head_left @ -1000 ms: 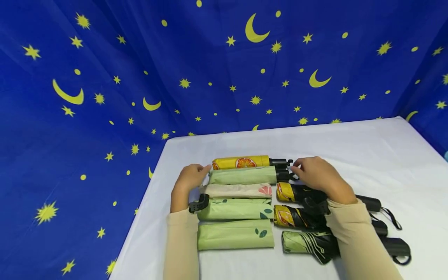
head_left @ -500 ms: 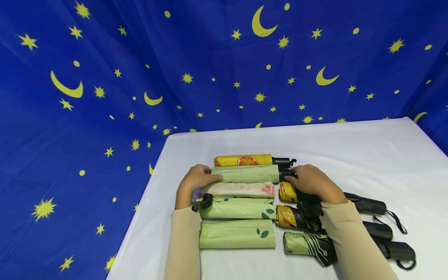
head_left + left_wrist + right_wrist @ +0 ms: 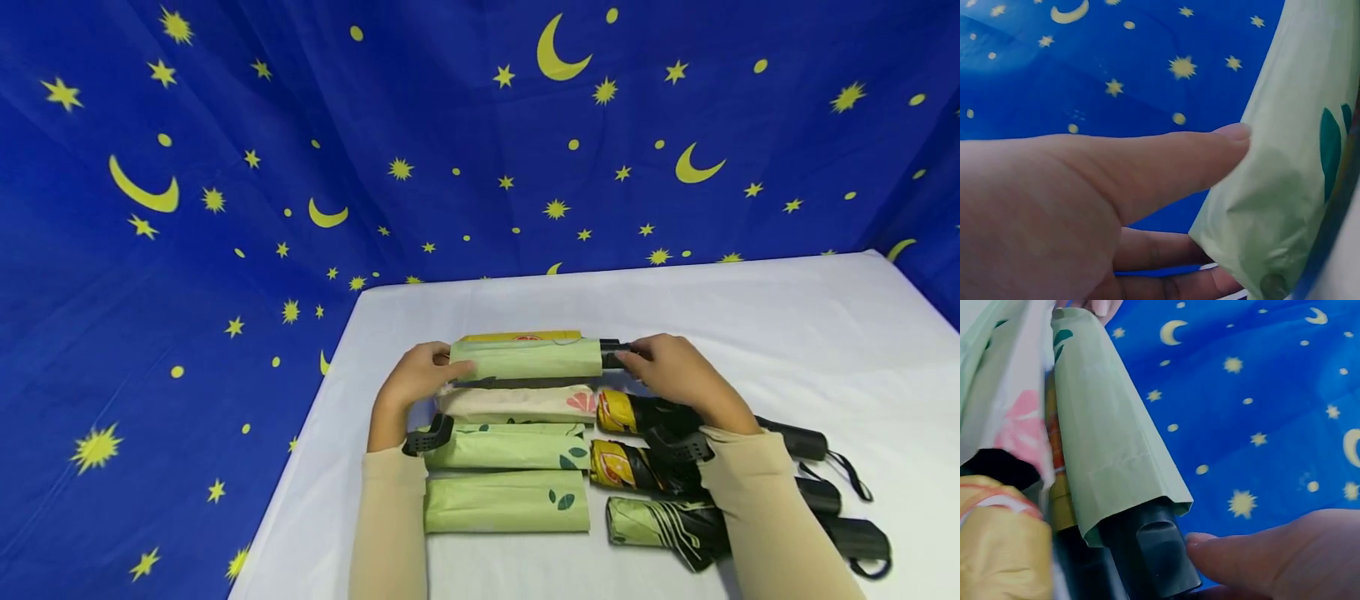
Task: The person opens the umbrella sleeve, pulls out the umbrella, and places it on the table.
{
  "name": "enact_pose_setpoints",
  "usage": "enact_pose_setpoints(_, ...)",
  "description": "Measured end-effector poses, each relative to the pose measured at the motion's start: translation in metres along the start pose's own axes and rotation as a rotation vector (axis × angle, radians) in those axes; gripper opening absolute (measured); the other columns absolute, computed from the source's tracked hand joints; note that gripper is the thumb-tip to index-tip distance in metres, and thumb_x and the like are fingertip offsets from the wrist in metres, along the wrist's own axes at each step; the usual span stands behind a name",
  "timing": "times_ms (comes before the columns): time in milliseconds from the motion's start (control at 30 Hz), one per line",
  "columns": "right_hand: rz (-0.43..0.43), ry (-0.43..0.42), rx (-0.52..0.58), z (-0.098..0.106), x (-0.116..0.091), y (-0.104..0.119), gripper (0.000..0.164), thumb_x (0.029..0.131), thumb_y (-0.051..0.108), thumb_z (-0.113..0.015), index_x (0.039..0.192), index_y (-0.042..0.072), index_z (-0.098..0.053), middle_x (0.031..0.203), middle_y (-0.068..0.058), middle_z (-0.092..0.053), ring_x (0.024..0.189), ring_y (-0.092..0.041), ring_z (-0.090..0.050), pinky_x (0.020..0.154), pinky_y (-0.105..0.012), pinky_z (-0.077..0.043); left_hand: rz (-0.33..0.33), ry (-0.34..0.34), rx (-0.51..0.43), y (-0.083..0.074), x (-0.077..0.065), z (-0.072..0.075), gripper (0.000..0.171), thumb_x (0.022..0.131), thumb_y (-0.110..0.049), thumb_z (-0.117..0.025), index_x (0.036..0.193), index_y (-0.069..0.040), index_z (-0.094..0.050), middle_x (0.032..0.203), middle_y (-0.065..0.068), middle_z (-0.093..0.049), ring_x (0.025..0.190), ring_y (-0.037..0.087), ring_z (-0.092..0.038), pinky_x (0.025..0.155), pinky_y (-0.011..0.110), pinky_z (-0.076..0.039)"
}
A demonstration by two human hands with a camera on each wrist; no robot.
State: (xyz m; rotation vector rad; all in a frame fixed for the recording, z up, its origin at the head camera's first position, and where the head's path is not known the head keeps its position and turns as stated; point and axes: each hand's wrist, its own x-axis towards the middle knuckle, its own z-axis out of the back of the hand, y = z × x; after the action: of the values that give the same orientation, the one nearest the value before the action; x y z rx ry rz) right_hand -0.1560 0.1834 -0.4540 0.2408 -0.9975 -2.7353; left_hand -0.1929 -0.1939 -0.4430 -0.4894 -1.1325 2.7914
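A folded umbrella in a pale green sleeve [image 3: 528,360] is raised a little off the white table. My left hand [image 3: 416,379] pinches its sleeved left end; the thumb presses the green cloth [image 3: 1285,162] in the left wrist view. At the other end my right hand [image 3: 682,375] grips the black handle [image 3: 1160,556], which sticks out of the sleeve. Partly covered behind it lies a yellow umbrella [image 3: 555,336] with an orange-slice print. Just in front is a cream sleeve with a pink print [image 3: 510,404].
Two more green leaf-print sleeves [image 3: 506,502] lie nearer me in the row. To the right, under my right forearm, are several folded umbrellas, two yellow-and-black [image 3: 615,462] and one green-and-black [image 3: 648,521], handles pointing right. A blue star-and-moon curtain [image 3: 480,125] backs the white table [image 3: 712,308].
Both hands have closed on the green-sleeved umbrella, one at each end. It has since risen and shifted slightly away from me, now covering much of the yellow umbrella.
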Motion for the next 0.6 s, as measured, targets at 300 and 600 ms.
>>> enact_pose_setpoints(300,-0.002,-0.260,0.438,0.025,-0.015,0.016,0.054,0.105,0.046,-0.056,0.134,0.001,-0.056,0.106,-0.019,-0.071,0.086,-0.025,-0.073,0.077,-0.035,-0.062,-0.162,-0.191,-0.432,-0.020,-0.014,0.011,0.048,0.096,-0.032,-0.075,0.130,-0.005,-0.054,0.124,0.014,-0.057,0.107,0.029,-0.064,0.094,0.048,-0.055)
enact_pose_setpoints(600,0.224,-0.302,0.950,0.040,-0.039,0.042,0.038,0.107,0.036,-0.054,0.133,0.008,-0.048,0.087,-0.014,-0.061,0.071,-0.023,-0.064,0.070,-0.031,-0.059,-0.483,-0.152,-1.047,-0.048,-0.033,0.014,0.051,0.096,0.006,-0.063,0.138,-0.014,-0.042,0.115,0.011,-0.054,0.090,0.020,-0.066,0.082,0.031,-0.060)
